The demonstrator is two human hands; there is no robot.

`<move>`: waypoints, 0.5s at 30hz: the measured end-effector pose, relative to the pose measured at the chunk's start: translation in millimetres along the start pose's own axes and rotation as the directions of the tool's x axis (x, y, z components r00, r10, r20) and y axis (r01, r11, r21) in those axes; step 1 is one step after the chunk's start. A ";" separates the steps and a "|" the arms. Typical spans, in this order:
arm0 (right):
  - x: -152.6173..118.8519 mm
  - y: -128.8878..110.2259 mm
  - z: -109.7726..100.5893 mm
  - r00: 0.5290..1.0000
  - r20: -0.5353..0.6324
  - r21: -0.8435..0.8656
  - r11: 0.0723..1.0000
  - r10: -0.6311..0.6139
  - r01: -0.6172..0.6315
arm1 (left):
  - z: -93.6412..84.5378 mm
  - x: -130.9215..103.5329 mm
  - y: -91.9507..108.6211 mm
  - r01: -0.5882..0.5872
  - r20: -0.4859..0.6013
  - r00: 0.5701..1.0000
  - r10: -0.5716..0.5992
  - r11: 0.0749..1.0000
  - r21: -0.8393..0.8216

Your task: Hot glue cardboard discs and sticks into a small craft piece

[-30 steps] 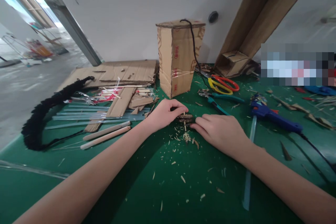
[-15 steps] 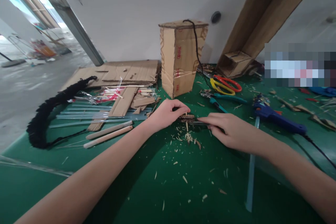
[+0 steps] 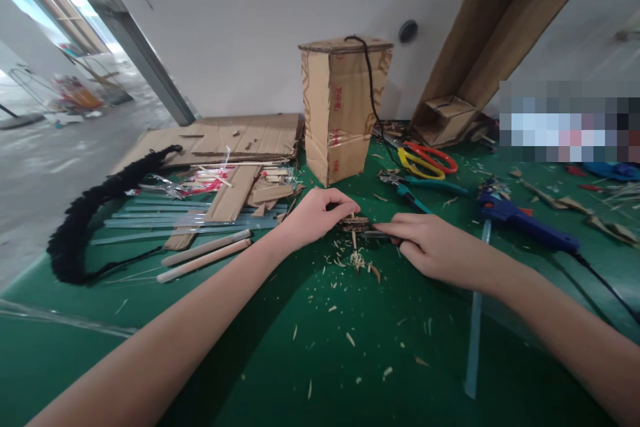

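Note:
My left hand [image 3: 325, 217] is closed, thumb and fingers pinching a small stack of layered cardboard [image 3: 354, 223]. Through that stack runs a thin wooden stick [image 3: 355, 240], its lower end pointing down at the table. On the other side my right hand [image 3: 425, 243] grips a slim knife [image 3: 381, 234], with the forefinger stretched along it and its blade against the stick and cardboard. Most of the knife's handle is hidden in the palm. Pale wood shavings [image 3: 357, 259] lie in a small heap just below the stick.
A tall cardboard box [image 3: 345, 113] stands behind the hands. To the right are scissors [image 3: 423, 161], teal-handled pliers [image 3: 413, 190] and a blue glue gun [image 3: 525, 220]. Glue sticks [image 3: 150, 221], wooden rods [image 3: 205, 257] and a black fuzzy strip [image 3: 75, 233] lie left on the green table [image 3: 280, 360].
The whole view has shifted very slightly, so things sit a little further left. Both hands keep the same grip, with hardly any movement between them.

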State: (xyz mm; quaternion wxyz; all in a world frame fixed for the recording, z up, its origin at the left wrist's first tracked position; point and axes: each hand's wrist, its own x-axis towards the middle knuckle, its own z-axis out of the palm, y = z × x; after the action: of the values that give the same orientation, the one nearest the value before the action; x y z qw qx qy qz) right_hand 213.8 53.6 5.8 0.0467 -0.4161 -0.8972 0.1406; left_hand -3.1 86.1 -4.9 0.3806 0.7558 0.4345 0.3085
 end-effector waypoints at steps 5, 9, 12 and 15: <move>0.6 -0.3 0.4 1.000 -0.016 -0.003 1.000 -0.012 0.012 | -0.3 0.0 -0.4 -0.015 0.004 1.000 0.015 1.000 -0.003; 0.3 0.8 1.5 0.999 -0.026 -0.006 1.000 -0.021 0.021 | 0.2 -0.1 -0.9 -0.010 -0.001 1.000 0.010 1.000 -0.005; 0.5 -0.7 2.8 0.999 -0.044 -0.012 1.000 -0.010 0.009 | 0.4 -0.2 -0.3 -0.004 -0.001 1.000 0.004 1.000 0.002; 1.7 -3.9 5.4 0.995 -0.104 -0.039 0.999 -0.005 0.001 | 0.1 -0.1 0.5 0.001 -0.002 1.000 -0.001 1.000 0.009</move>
State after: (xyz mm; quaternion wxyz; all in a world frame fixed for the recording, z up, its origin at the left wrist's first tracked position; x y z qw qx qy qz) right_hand 208.7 51.3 1.7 0.0855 -0.4224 -0.8967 0.1012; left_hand -2.8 85.8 -4.5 0.3770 0.7570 0.4366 0.3070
